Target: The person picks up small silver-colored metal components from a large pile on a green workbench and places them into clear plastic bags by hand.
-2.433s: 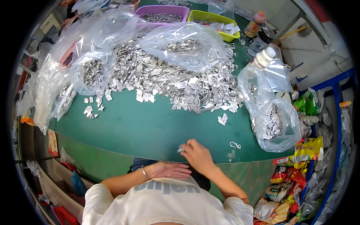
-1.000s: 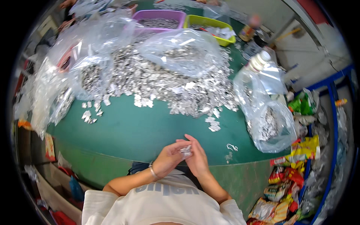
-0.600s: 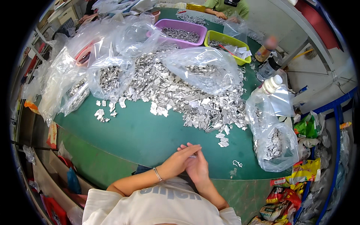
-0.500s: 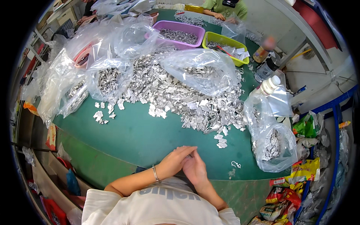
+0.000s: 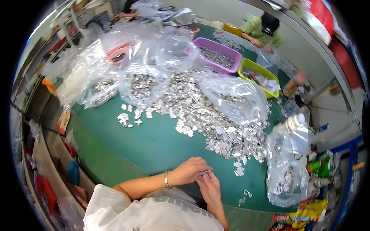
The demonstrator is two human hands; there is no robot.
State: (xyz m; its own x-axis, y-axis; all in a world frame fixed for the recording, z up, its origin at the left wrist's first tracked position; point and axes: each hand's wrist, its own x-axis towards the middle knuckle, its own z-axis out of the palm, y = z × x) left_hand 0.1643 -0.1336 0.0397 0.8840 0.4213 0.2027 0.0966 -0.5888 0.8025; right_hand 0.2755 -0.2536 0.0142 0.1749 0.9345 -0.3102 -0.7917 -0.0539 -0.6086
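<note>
My left hand (image 5: 188,171), with a silver bangle (image 5: 166,179) on its wrist, meets my right hand (image 5: 210,188) over the near edge of the table. Fingertips of both hands pinch a small silvery metal piece (image 5: 206,171), partly covered by the fingers; its exact kind is too small to tell. Beyond them spreads a big heap of flat silvery metal pieces (image 5: 181,104). A few loose pieces (image 5: 239,168) lie at the heap's near right edge. Closer to me on the right is a thin white curled piece (image 5: 247,193).
Clear plastic bags of metal pieces (image 5: 286,181) stand right and left of the heap. Behind are a purple basin (image 5: 231,69), a yellow-green basin (image 5: 273,93) and a white bottle (image 5: 295,122). Across the green table (image 5: 150,150), a person in green (image 5: 262,32) works.
My hands have gone from palms cupped together to fingertips pinching a small metal piece that now shows between them. The whole view has shifted and tilted.
</note>
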